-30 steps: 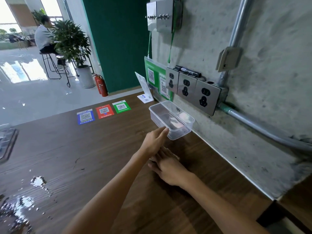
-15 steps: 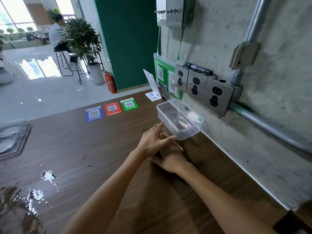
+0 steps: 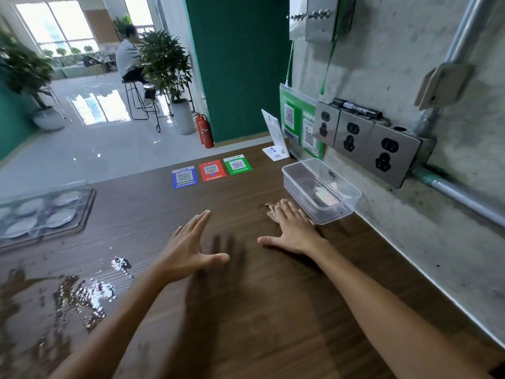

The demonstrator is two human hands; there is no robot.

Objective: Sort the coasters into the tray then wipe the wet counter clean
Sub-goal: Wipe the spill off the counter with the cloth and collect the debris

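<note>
Your right hand [image 3: 293,231] is lying flat on the wooden counter [image 3: 273,310], fingers straight and spread, thumb stuck out to the side. It isn't gripping anything, just pressing down on a little stack of brown coasters [image 3: 271,212]. You can only see the far-left edge of the stack poking out past your fingertips; the rest is hidden under your palm. That stack sits right beside the clear plastic tub [image 3: 322,188], which is against the concrete wall under the row of power sockets [image 3: 366,138].

Your left hand [image 3: 188,247] is open too, fingers straight and together, thumb out, holding nothing. It looks raised a bit off the counter, with a shadow under it, well apart from the coasters and off to their left.

The wet patch [image 3: 76,296] is at the near left of the counter, closer to your left arm. A glass tray [image 3: 41,214] with round discs sits at the far left edge.
</note>
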